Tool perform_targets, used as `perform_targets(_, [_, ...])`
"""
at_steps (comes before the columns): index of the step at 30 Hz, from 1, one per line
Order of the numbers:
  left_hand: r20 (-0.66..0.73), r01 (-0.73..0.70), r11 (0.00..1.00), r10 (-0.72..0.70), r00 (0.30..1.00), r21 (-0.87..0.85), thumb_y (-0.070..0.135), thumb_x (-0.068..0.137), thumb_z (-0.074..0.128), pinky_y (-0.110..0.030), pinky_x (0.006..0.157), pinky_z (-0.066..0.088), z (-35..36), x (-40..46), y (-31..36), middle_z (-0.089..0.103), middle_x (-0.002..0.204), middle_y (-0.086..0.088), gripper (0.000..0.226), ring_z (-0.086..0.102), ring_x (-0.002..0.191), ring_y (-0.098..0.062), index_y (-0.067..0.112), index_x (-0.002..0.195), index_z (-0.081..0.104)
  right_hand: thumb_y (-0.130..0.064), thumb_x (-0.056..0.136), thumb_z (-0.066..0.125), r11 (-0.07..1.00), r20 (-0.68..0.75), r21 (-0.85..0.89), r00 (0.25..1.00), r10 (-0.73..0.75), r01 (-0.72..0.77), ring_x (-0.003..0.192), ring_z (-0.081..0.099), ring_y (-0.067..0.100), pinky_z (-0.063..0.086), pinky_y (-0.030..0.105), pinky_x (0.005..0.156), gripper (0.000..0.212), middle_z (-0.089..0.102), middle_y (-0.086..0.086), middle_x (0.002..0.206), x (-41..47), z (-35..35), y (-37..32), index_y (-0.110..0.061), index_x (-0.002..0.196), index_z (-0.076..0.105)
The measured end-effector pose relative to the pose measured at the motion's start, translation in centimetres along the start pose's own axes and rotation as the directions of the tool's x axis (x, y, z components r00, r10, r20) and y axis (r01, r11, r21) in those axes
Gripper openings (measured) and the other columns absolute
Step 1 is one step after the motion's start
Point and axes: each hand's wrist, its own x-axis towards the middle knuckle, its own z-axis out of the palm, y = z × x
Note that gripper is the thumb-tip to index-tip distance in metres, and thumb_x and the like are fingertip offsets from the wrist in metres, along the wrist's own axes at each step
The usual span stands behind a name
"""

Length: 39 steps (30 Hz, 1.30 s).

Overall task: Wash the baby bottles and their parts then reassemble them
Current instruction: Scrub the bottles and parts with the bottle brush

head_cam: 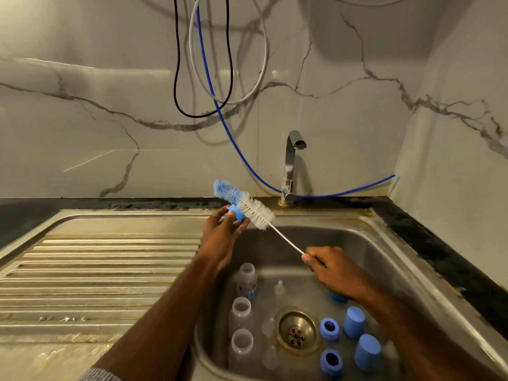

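Sink [371, 243] at six o'clock holds three bottles [242, 312], caps [354, 322] and rings [329, 329], all apart; reassembly seems untouched. Left hand [222, 229] pinches one blue ring [237, 213] at ten o'clock; right hand [330, 266] grips the brush [253, 209] wire; washing looks barely begun.

blue and white bristles on the bottle brush [243, 204], little blue ring [237, 213], blue caps [354, 322] and collars [329, 329] in the dull grey steel sink [384, 243], clear bottles [242, 309], white wall [82, 119] with grey marble veins, blue hose [233, 141], black cable [176, 64], black countertop [439, 259]
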Motion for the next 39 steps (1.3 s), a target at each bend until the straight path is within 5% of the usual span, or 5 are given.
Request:
perform_targets(3, [0.109,-0.048,0.969,0.022,0.994,0.242,0.015,0.106,0.047,-0.035,0.086,0.061,1.2,-0.9,-1.5,0.066,0.123,-0.016,0.029,0.072,0.104,-0.027,0.008,0.134,0.052,-0.038,0.105,0.043,0.997,-0.047,-0.073,0.999,-0.022,0.019,0.066,0.054,0.009,0.044,0.028,0.063,0.035,0.057,-0.003,0.066,0.1,0.7,-0.3,-0.023,0.075,0.053])
perform_targets(16, [0.127,-0.099,0.957,0.066,0.99,0.272,0.016,0.105,0.05,-0.032,0.085,0.061,1.6,-1.1,-1.9,0.063,0.128,-0.015,0.037,0.071,0.108,-0.026,0.009,0.141,0.049,-0.042,0.103,0.04,0.987,-0.121,-0.158,0.992,-0.041,0.022,0.061,0.053,0.01,0.046,0.034,0.059,0.032,0.054,-0.003,0.064,0.5,0.5,0.4,-0.027,0.076,0.049])
perform_targets(21, [0.031,-0.018,0.997,0.02,0.999,-0.075,0.016,0.107,0.044,-0.03,0.078,0.062,1.9,-0.9,-0.8,0.066,0.124,-0.017,0.033,0.074,0.101,-0.021,0.004,0.136,0.052,-0.038,0.102,0.048,0.998,-0.002,-0.044,0.999,-0.036,0.036,0.06,0.051,0.005,0.041,0.025,0.061,0.031,0.055,-0.009,0.065,0.0,-1.7,2.3,-0.034,0.071,0.051])
perform_targets(35, [0.085,0.057,0.984,-0.043,0.995,-0.166,0.013,0.107,0.043,-0.04,0.091,0.06,2.3,-1.3,-0.9,0.064,0.131,-0.023,0.034,0.064,0.121,-0.034,-0.001,0.136,0.051,-0.029,0.103,0.05,0.968,0.177,0.219,0.98,0.088,-0.126,0.058,0.047,0.009,0.044,0.031,0.064,0.036,0.052,-0.004,0.06,-0.2,-1.8,1.6,-0.014,0.071,0.057])
perform_targets(39, [0.138,0.105,0.991,-0.093,0.986,-0.082,0.016,0.107,0.044,-0.04,0.091,0.059,2.8,-1.9,-2.2,0.066,0.129,-0.021,0.029,0.067,0.116,-0.034,0.005,0.132,0.054,-0.033,0.104,0.048,0.993,0.011,0.1,0.998,0.062,-0.062,0.058,0.051,0.007,0.046,0.032,0.064,0.037,0.056,-0.002,0.061,0.3,0.3,0.0,-0.016,0.072,0.057])
